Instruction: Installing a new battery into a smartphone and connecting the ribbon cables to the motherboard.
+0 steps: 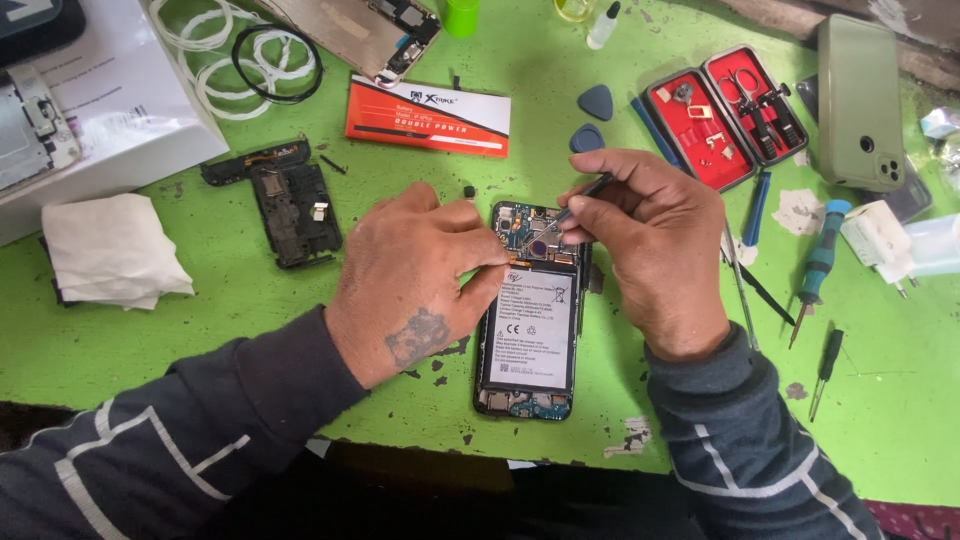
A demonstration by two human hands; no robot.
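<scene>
Dark sleeves with pale stripes enter from the lower corners of the frame and lead to both hands, which meet over an opened smartphone [525, 330] lying back-up at the centre of a chipped green table [880, 420]. Its white-labelled battery [528, 328] is exposed, with the circuit board visible above it. Left hand [420, 275] rests on the left edge of the phone, fingers curled, with the fingertips pressing at the seam between board and battery; whether they pinch anything there cannot be determined. Right hand [655, 245] is closed around a thin metal tool [583, 195], gripped between thumb and forefinger, with the tip angled down onto the board at the upper end of the phone. Left of the hands lies a detached black inner frame [290, 205], and further left a folded white cloth [112, 250]. An orange-and-white battery box [428, 115] sits at upper centre, with two blue triangular picks [590, 120] just right of it. An open red tool case [725, 112] and an olive-green phone [860, 100] occupy the upper right. Screwdrivers [818, 265] lie at the right edge beside a white charger plug [880, 240].
</scene>
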